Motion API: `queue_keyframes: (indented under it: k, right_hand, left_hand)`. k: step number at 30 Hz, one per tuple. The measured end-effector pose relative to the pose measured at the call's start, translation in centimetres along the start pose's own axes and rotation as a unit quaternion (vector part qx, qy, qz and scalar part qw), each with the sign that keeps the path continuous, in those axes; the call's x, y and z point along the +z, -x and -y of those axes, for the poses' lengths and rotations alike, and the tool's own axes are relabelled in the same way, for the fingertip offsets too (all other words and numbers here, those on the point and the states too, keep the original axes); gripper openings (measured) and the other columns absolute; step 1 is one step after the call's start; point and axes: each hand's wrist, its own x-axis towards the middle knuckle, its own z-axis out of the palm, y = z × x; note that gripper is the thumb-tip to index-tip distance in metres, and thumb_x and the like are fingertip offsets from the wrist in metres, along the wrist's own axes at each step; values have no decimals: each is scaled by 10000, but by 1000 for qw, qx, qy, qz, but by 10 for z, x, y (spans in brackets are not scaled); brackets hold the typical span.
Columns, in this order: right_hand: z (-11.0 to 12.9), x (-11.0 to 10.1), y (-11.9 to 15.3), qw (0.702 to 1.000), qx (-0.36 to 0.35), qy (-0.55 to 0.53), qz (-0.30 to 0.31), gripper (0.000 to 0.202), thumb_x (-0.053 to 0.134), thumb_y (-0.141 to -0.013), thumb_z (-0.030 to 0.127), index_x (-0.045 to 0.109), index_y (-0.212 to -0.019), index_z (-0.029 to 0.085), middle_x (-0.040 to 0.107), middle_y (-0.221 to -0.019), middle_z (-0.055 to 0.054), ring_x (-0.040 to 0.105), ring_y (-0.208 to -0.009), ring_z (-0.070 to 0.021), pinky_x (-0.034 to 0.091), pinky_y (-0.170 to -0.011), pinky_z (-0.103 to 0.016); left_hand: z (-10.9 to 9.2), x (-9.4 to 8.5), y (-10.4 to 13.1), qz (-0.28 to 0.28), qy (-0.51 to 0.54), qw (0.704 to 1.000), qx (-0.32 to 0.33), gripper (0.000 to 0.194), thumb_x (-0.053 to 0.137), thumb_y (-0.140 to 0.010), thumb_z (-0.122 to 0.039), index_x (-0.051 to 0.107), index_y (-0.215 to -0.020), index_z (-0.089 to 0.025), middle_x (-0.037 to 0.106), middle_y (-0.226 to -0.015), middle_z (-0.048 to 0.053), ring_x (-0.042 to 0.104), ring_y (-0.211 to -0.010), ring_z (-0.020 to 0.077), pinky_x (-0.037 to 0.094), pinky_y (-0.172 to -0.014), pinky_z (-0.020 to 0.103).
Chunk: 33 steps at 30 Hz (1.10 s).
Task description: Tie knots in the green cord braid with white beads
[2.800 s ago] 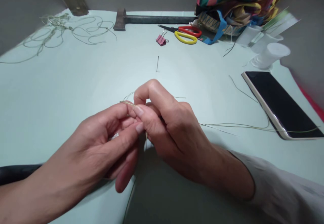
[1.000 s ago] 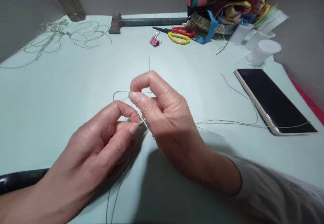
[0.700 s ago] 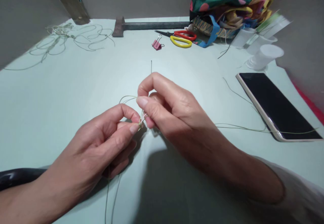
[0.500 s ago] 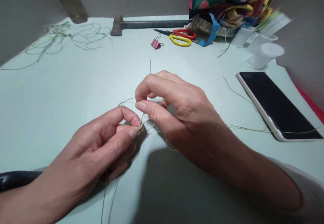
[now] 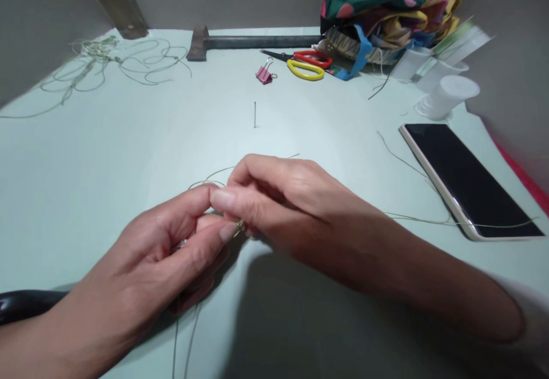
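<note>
Between the thumb and fingers of my left hand point(image 5: 171, 247) is a small knotted piece of thin green cord point(image 5: 239, 228). My right hand point(image 5: 291, 202) is closed against it, its thumb touching the left forefinger; the fingertips behind are mostly hidden, so I cannot see exactly what they grip. Cord loops show beyond the fingers, and loose ends hang below my left hand. More cord strands run out past my right wrist towards the phone point(image 5: 476, 182). A thin pin point(image 5: 255, 115) lies beyond my hands.
At the back lie a hammer point(image 5: 261, 42), scissors point(image 5: 306, 63) and a pink binder clip point(image 5: 265, 74). A tangle of cord point(image 5: 96, 62) is at the back left. Colourful cloth point(image 5: 381, 2) fills a basket at the back right, near white spools point(image 5: 448, 96). A black curved object point(image 5: 30, 304) sits at lower left.
My right hand has moved down and closer to my left hand, its thumb now meeting the left forefinger. The whole pin now shows. My left hand has barely moved.
</note>
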Motion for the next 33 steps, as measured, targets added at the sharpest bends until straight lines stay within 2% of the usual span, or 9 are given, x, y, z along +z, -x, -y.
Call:
queue_keyframes:
  k: [3, 7, 12, 17, 20, 23, 28, 30, 33]
  right_hand:
    - [-1, -2, 2, 998, 33, -32, 31, 196, 783, -1031, 445, 721, -934, 287, 719, -837, 58, 594, -712, -149, 420, -576, -286]
    - [-3, -2, 3, 998, 38, -42, 32, 218, 800, -1018, 419, 703, -885, 275, 667, -765, 67, 530, -638, -124, 379, -505, -268]
    - [-5, 2, 6, 1000, -7, -18, 14, 182, 707, -1082, 289, 696, -901, 281, 648, -713, 77, 546, -643, -131, 405, -537, -292]
    - [-2, 8, 6, 998, -53, 18, -27, 316, 729, -1071, 344, 584, -801, 269, 618, -706, 57, 508, -630, -141, 399, -570, -332]
    - [-2, 9, 5, 997, -69, 21, -40, 405, 755, -1035, 338, 490, -738, 266, 620, -711, 37, 518, -650, -153, 398, -597, -338]
    - [-2, 9, 4, 996, -74, 25, -41, 406, 735, -1038, 324, 481, -725, 269, 611, -694, 37, 510, -635, -157, 392, -590, -335]
    - [-4, 9, 3, 998, -61, 12, -25, 415, 769, -1025, 331, 478, -734, 275, 637, -722, 41, 533, -664, -171, 417, -606, -345]
    - [-6, 9, 3, 998, -63, 10, -28, 408, 761, -1035, 304, 482, -738, 271, 623, -716, 51, 521, -661, -160, 420, -614, -345]
    - [-8, 12, 4, 995, -88, 22, -47, 398, 770, -1047, 297, 506, -751, 265, 626, -737, 60, 553, -696, -148, 449, -656, -355]
  left_hand:
    - [-9, 3, 2, -39, -25, 998, -49, 572, 860, -861, -861, 758, -929, -303, 381, -699, -49, 285, -626, 152, 265, -529, 266]
    - [-16, 9, 2, -92, -29, 995, -30, 404, 958, -814, -635, 735, -845, -300, 352, -598, -76, 264, -555, 126, 223, -476, 221]
    - [-2, 3, -4, -54, -12, 998, 38, 205, 911, -895, -474, 777, -899, -319, 537, -652, -46, 342, -567, 137, 302, -463, 202]
    - [4, -3, -5, -47, -14, 997, 65, 120, 875, -917, -406, 792, -895, -323, 472, -611, -65, 279, -519, 119, 250, -420, 178]
    - [-1, -1, -3, -74, -43, 995, 45, 187, 872, -918, -475, 784, -897, -311, 451, -626, -52, 319, -551, 137, 273, -448, 188]
    - [-4, 1, -2, -93, -51, 994, 11, 311, 907, -877, -576, 765, -874, -299, 424, -657, -46, 327, -589, 140, 285, -489, 190]
    - [7, -5, -3, -81, -64, 994, 38, 411, 824, -969, -711, 783, -916, -305, 426, -667, -44, 312, -571, 137, 269, -460, 189]
    - [11, -8, -4, -82, -72, 993, 55, 391, 801, -1000, -696, 794, -931, -311, 446, -678, -41, 319, -576, 138, 268, -460, 189]
    - [15, -10, -6, -78, -58, 992, 81, 222, 834, -1000, -534, 808, -928, -326, 470, -668, -44, 327, -569, 142, 279, -452, 196]
